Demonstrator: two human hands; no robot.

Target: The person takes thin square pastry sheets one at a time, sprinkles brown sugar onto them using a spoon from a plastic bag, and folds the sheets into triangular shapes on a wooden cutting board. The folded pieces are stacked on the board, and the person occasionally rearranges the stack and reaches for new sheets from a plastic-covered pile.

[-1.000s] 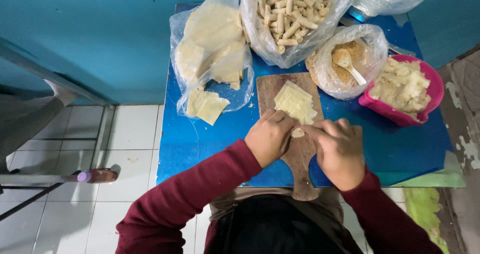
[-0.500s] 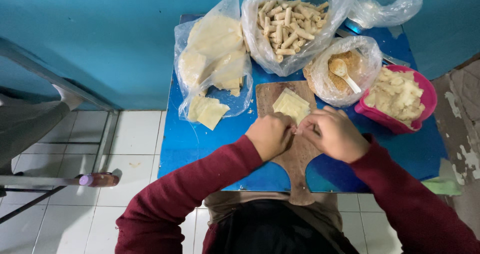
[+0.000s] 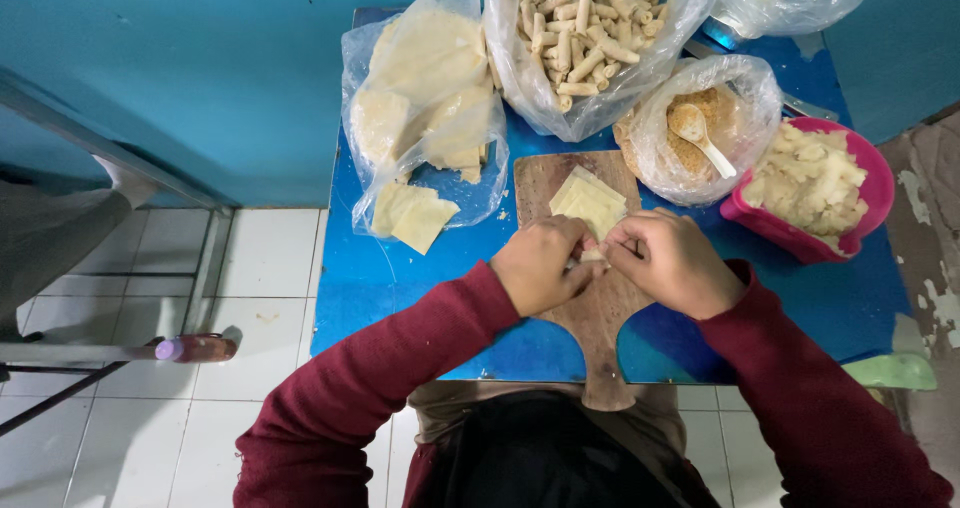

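My left hand [image 3: 541, 264] and my right hand [image 3: 670, 260] meet over a wooden cutting board [image 3: 597, 308] on a small blue table [image 3: 390, 288]. Between their fingertips they pinch a small pale piece of wrapper dough [image 3: 592, 255], mostly hidden by the fingers. A square stack of thin pale wrappers [image 3: 588, 199] lies on the far end of the board, just beyond the fingers. Both arms wear dark red sleeves.
A plastic bag of flat wrappers [image 3: 425, 98], a bag of rolled sticks [image 3: 585, 38], a bag of breadcrumbs with a spoon [image 3: 700, 133] and a pink bowl of pale filling [image 3: 815, 183] ring the board. Loose wrappers [image 3: 412, 215] lie left. White floor tiles and a metal frame sit left.
Both hands have stayed together over the board, fingers working the small piece. The view has shifted slightly; the right hand moved a little left and closer to the wrapper stack.
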